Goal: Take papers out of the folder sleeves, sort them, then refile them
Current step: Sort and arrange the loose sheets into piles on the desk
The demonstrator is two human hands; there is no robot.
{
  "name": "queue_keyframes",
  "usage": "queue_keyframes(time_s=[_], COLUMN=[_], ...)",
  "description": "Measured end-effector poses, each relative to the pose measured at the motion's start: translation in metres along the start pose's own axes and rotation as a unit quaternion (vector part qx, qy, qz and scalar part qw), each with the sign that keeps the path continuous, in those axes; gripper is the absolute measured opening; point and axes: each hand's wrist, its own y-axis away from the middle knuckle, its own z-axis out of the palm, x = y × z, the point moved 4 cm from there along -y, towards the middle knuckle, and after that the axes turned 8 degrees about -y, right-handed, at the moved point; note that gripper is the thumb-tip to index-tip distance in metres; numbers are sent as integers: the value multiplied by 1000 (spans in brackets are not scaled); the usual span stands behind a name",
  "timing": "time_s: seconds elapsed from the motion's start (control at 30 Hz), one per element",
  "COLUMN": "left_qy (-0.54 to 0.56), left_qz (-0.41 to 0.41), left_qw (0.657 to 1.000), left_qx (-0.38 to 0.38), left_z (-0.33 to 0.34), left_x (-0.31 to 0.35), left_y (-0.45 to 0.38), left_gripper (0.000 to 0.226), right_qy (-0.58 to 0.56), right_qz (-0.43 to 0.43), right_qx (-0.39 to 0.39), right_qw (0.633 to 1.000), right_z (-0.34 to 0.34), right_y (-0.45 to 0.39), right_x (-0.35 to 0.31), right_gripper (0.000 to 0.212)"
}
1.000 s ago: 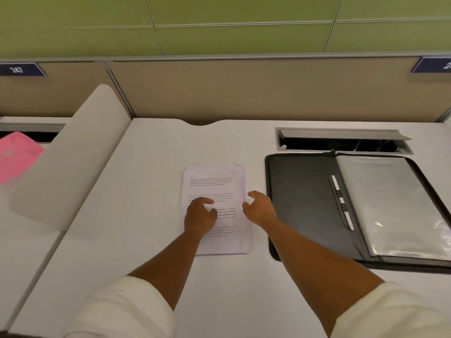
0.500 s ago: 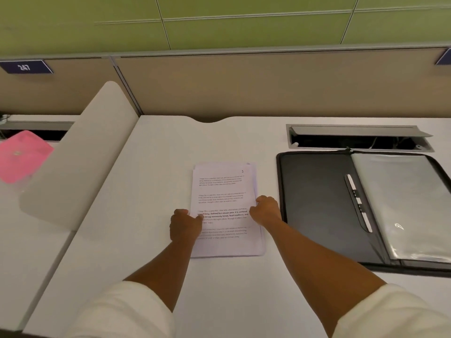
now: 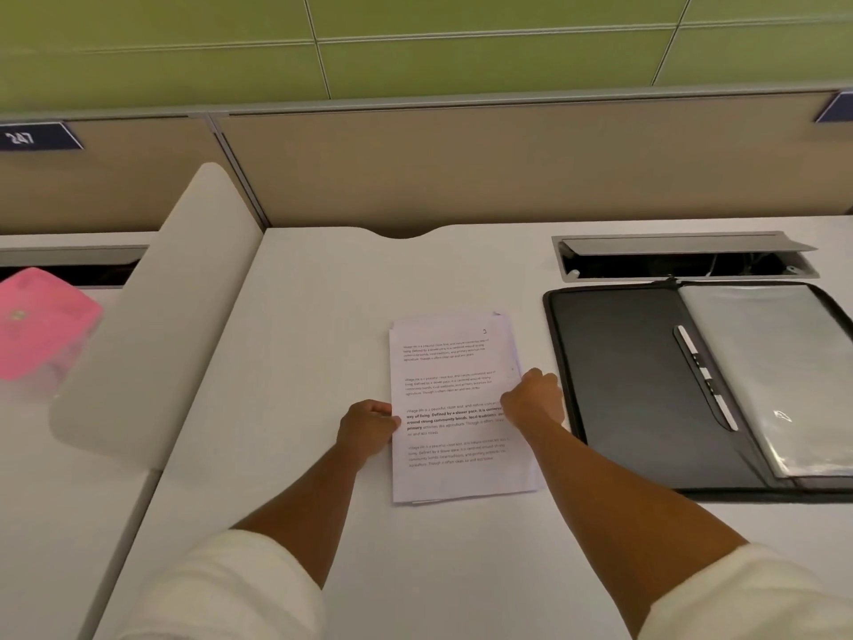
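A stack of printed white papers (image 3: 450,390) lies flat on the white desk (image 3: 300,362), slightly fanned at its edges. My left hand (image 3: 367,424) curls against the stack's left edge. Across from it, my right hand (image 3: 533,399) grips the right edge with bent fingers. To the right lies an open black folder (image 3: 618,385), its clear plastic sleeves (image 3: 775,376) stacked on the right half. A white pen (image 3: 704,376) is clipped along the folder's spine.
An open cable tray (image 3: 683,258) is set into the desk behind the folder. A curved white divider (image 3: 152,316) bounds the desk on the left, and a pink box (image 3: 39,323) sits beyond it. A beige partition (image 3: 461,168) closes the back.
Both hands slid from the top of the page out to the stack's left and right edges. The camera view shifted slightly left.
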Motion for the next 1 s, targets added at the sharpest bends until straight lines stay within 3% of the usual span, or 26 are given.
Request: queue_keyframes(time_s=[0.33,0.47,0.6,0.8,1.0], left_qy=[2,43,95,170,208], left_qz=[64,74,59,11,7], left_qw=[997,996,993,983,968], left_qx=[34,35,28,70,142], left_z=[-17,-23,-34,-85,-117], left_x=[2,1,0,-19,-16], left_y=[-5,-7,-13,-43,-54], left_gripper=[13,23,26,19,21], right_qy=[-18,-84,-192,-266,-301], right_qz=[39,20,13,-29,-35], right_qx=[108,119,58,-83,-109], right_qw=[993,989,980,960,947], right_z=[-4,-1,8,52,61], right_y=[12,14,13,13,12], right_x=[-17,-23,-32,-84,-116], right_gripper=[37,54,66,21,22])
